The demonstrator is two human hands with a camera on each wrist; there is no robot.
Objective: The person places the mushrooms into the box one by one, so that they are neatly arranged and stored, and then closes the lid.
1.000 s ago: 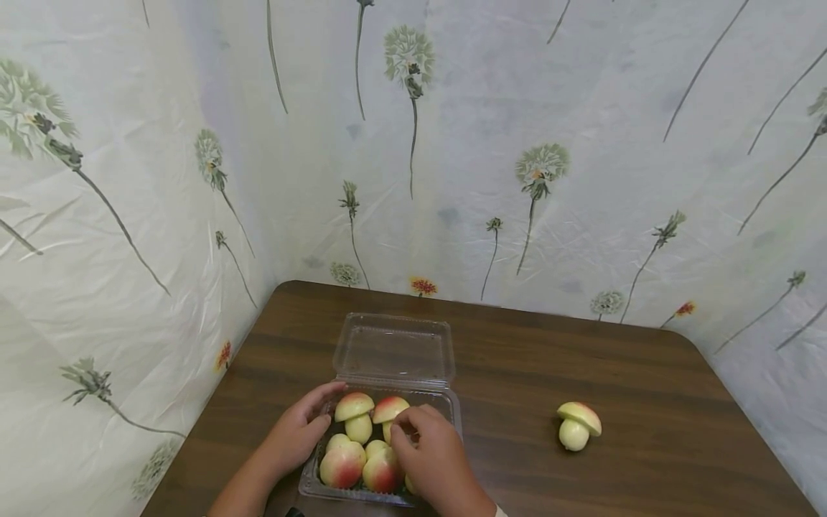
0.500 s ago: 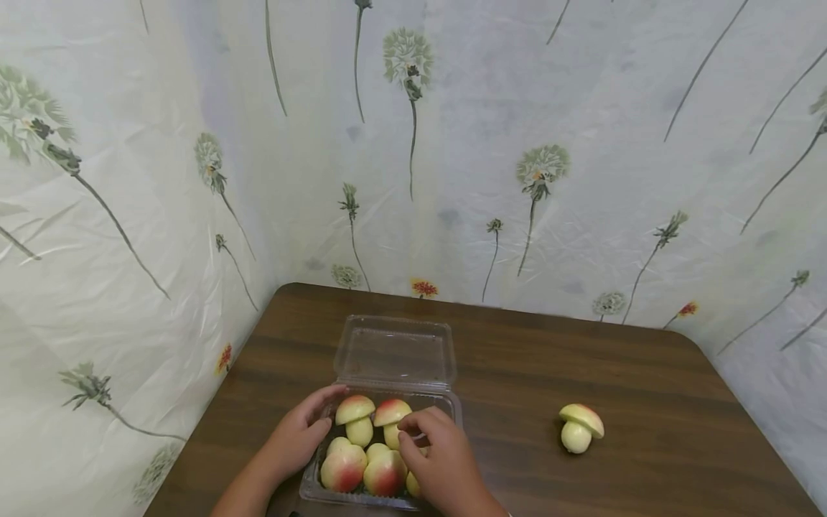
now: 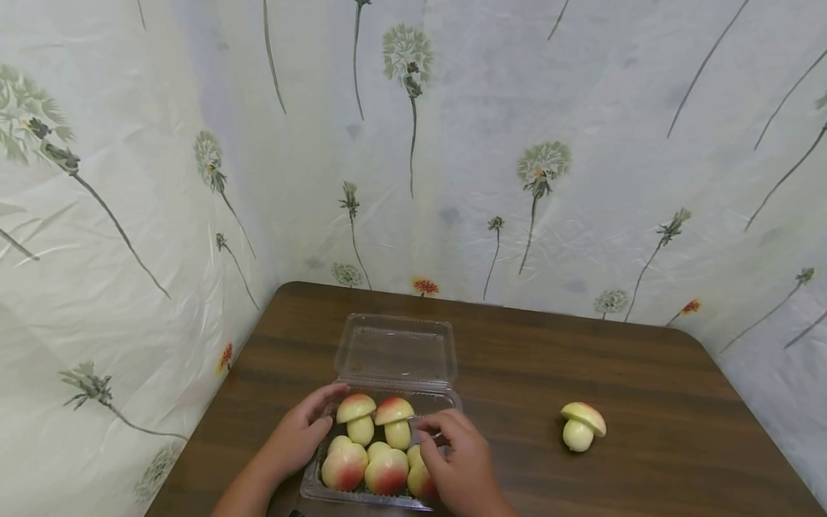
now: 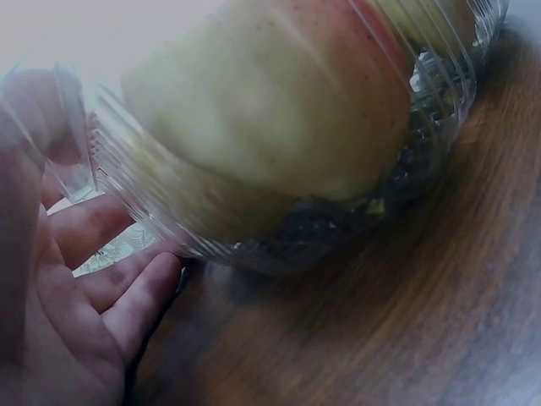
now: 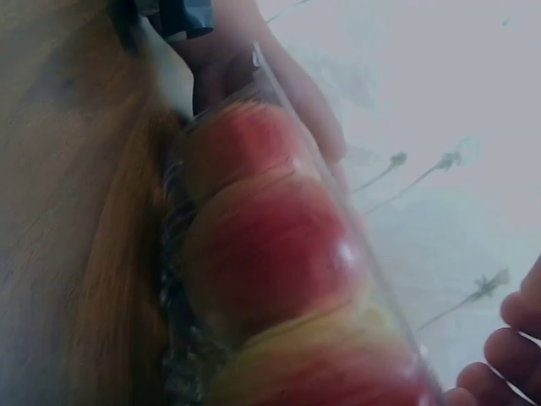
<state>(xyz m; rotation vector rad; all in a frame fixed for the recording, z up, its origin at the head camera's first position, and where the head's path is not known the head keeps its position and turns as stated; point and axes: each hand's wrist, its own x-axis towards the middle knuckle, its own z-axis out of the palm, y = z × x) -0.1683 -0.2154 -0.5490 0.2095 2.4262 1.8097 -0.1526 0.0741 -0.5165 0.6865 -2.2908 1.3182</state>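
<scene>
A clear plastic clamshell box [image 3: 375,500] lies with its lid folded back, holding several toy mushrooms, pale yellow with red blush. Two of them, a left one [image 3: 356,416] and a right one [image 3: 395,422], lie in the back row with stems toward me. Those in front, such as the left one [image 3: 344,468], show their rounded red caps. My left hand [image 3: 298,434] grips the box's left side; in the left wrist view its fingers [image 4: 139,292] lie along the ribbed wall. Over the box's right side my right hand [image 3: 464,456] hovers with loosely bent fingers, holding nothing.
One more toy mushroom [image 3: 582,426] lies alone on the brown wooden table [image 3: 646,402], right of the box. The transparent lid [image 3: 395,350] extends toward the back edge. A dandelion-patterned curtain [image 3: 465,143] hangs behind the table and along its left.
My right hand has drawn back to the right from the back-right mushroom, uncovering its stem and more of the front-right one. The left hand stays at the box.
</scene>
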